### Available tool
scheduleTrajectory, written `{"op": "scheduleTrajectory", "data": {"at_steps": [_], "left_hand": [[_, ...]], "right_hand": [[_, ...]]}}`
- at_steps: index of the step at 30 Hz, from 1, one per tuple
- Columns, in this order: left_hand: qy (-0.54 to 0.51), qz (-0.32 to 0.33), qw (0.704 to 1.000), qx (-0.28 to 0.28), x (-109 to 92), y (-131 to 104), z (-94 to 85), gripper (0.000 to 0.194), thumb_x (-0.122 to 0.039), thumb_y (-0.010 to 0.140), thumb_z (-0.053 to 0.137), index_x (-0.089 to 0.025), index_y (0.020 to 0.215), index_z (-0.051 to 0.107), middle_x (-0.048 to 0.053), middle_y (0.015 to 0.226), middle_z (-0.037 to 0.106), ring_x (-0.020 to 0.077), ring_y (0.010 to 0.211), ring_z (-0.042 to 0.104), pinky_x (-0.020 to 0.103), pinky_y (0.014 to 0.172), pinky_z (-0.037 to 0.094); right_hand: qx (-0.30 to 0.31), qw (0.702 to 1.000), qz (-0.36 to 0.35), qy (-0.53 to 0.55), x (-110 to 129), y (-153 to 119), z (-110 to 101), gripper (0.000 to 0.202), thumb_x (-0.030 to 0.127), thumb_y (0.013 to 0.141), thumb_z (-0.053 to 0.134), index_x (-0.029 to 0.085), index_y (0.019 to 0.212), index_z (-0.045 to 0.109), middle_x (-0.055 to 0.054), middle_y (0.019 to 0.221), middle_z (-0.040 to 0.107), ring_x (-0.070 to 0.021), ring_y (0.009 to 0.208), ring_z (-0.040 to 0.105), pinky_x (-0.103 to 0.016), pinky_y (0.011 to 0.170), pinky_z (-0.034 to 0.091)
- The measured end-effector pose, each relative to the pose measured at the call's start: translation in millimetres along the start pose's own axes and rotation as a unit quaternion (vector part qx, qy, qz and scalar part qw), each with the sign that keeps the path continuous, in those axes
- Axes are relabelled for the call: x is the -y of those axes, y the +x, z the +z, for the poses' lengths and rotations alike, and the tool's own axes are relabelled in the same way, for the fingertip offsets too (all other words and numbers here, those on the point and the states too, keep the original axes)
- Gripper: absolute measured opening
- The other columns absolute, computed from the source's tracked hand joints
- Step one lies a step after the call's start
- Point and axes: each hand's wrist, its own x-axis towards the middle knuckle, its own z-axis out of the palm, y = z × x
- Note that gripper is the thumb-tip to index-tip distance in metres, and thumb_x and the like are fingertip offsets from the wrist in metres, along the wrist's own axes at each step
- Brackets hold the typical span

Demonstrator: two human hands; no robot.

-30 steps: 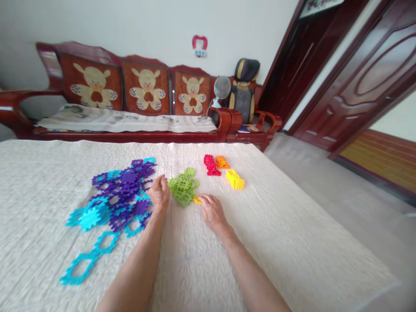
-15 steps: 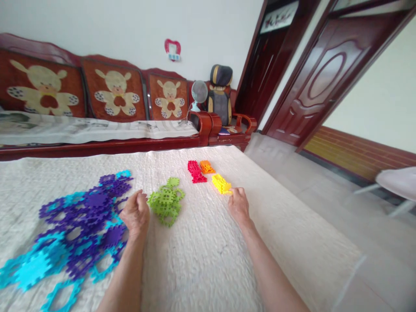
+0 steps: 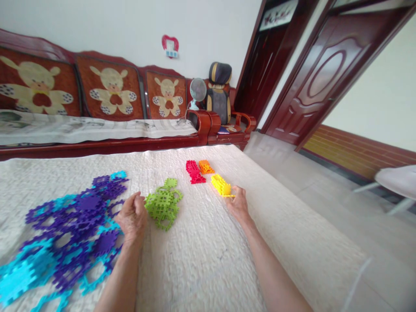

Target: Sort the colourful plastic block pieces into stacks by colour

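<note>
My right hand is at the near end of a row of yellow toothed plastic building pieces, its thumb and fingers closed on a flat yellow piece there. My left hand is curled closed between two piles; whether it holds anything is hidden. Just right of it lies a loose heap of green toothed pieces. To its left spreads a large heap of purple pieces mixed with light-blue pieces. Farther back stand red pieces and a small orange group, stacked in rows.
The pieces lie on a cream textured cover whose right edge drops toward the tiled floor. Beyond it are a wooden sofa with bear cushions, a small fan and an armchair. A pale stool stands at right.
The view has shifted slightly, so the purple and light-blue heap sits farther left. My right hand's fingers have shifted slightly at the yellow row's near end. The left hand stays curled beside the green heap.
</note>
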Motion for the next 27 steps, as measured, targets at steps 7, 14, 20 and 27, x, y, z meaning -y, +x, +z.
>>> {"op": "scheduleTrajectory", "data": {"at_steps": [7,14,20,27], "left_hand": [[0.011,0.003,1.000,0.004,5.2,-0.3,1.2,0.036,-0.036,0.077,0.047,-0.020,0.095,0.074,0.001,0.070,0.071,0.0197,0.074,0.067,0.035,0.084,0.052],[0.014,-0.004,1.000,0.014,5.5,0.3,1.1,0.037,-0.037,0.077,0.047,-0.019,0.096,0.073,0.003,0.072,0.072,0.0209,0.077,0.068,0.036,0.084,0.052],[0.003,0.001,1.000,0.001,9.2,2.7,2.2,0.035,-0.036,0.078,0.047,-0.019,0.095,0.073,0.001,0.070,0.071,0.0199,0.074,0.069,0.035,0.081,0.053],[-0.022,-0.012,1.000,0.000,8.4,3.8,4.1,0.033,-0.036,0.078,0.049,-0.018,0.092,0.073,0.001,0.069,0.071,0.0190,0.071,0.069,0.033,0.077,0.054]], "right_hand": [[0.002,0.999,0.043,0.033,-5.8,9.5,5.5,0.050,0.031,0.072,0.055,0.015,0.118,0.049,-0.012,0.112,0.060,-0.0218,0.093,0.061,-0.035,0.085,0.050],[0.025,0.997,0.076,0.015,-2.7,13.9,2.4,0.054,0.029,0.076,0.051,0.011,0.127,0.047,-0.016,0.121,0.058,-0.0213,0.093,0.062,-0.035,0.086,0.049],[0.036,0.998,0.038,-0.026,14.8,12.3,3.6,0.069,0.046,0.073,0.061,0.014,0.132,0.044,-0.017,0.119,0.057,-0.0288,0.108,0.056,-0.039,0.093,0.044],[0.024,0.996,0.025,-0.084,25.4,9.9,10.1,0.074,0.053,0.075,0.060,0.009,0.133,0.042,-0.019,0.113,0.057,-0.0310,0.104,0.056,-0.042,0.090,0.043]]}}
